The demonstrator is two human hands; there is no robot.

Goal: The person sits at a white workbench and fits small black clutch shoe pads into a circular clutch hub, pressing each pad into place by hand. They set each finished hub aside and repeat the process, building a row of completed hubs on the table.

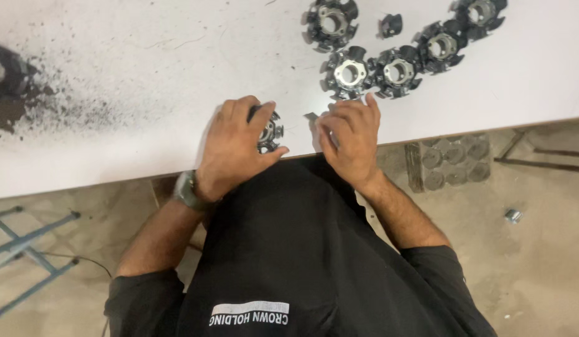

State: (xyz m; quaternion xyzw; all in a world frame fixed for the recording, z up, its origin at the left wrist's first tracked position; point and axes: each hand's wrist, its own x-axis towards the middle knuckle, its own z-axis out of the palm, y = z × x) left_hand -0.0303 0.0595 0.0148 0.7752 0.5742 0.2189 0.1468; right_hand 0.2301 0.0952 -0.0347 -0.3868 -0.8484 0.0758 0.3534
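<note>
- Table (146,50) fills the upper picture; its near edge runs just above the person's torso.
- Left hand (233,150) lies on the table edge, over a toothed metal ring (272,132).
- Right hand (352,140) is just right of it, on the table edge.
- Cluster of toothed rings (395,53) sits behind the right hand, with a small loose piece (390,25) among them.
- Powder patch (46,100) is at far left on the table.
- Block of round sockets (454,162) is on the floor under the table edge, right of the right hand.
- Small metal cylinder (512,216) lies on the floor further right.
</note>
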